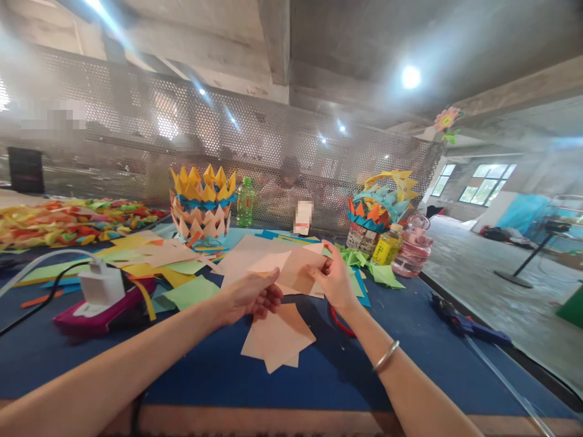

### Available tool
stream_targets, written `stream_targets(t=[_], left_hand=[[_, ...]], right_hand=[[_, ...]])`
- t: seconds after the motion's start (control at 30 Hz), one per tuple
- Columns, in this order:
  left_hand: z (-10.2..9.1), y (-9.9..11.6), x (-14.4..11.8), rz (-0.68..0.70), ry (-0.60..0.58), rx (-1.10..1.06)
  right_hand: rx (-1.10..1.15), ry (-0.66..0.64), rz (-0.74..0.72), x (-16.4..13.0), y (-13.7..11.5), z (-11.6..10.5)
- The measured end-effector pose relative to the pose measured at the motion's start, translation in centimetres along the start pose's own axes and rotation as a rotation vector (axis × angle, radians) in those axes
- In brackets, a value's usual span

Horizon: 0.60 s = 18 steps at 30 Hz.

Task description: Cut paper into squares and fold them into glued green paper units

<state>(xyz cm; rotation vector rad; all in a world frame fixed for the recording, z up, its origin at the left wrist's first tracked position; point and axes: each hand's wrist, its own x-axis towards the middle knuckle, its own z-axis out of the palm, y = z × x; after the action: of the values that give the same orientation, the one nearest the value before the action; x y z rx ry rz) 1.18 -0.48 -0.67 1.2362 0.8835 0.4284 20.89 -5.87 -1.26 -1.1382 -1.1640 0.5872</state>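
Right now, from the head view, everything hangs on how one peach sheet (298,271) sits between the two hands. Take the fanned pile (279,343) of peach squares on the blue worktop (195,376) as the landmark: the sheet is just beyond it and a little to its right, lifted by one corner area. The right hand (334,280), off the pile's far right side, is the nearer one and has the sheet pinched between thumb and fingers. The left hand (260,294) hangs over the pile's far edge, loosely curled, with a gap at the thumb and no paper that I can make out in it. From that hand the sheet lies to the right and slightly farther off; whether the thumb brushes its edge I can't tell. The sheet looks close to square, seen at a slant, so I'd call no side its long axis.

Farther beyond the pile lie bigger pale sheets (241,254), spread under the held one. A red loop (340,326) rests to the pile's right, near the right wrist. Left of the pile are a green sheet (194,293) and, farther out, a purple power strip (86,325); well to its right lies a glue gun (473,328).
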Motion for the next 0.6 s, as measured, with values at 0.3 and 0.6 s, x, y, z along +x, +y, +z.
stream_targets(t=[0.3,0.6], left_hand=[[-0.6,2.0,-0.3,0.245,-0.059,-0.717],[-5.3,3.9,-1.3,0.311,0.037,-0.457]], right_hand=[[0.268,-0.194,0.115,-0.3,-3.0,-0.8],[-0.189,-0.283,0.212,1.1,-1.2,-3.6]])
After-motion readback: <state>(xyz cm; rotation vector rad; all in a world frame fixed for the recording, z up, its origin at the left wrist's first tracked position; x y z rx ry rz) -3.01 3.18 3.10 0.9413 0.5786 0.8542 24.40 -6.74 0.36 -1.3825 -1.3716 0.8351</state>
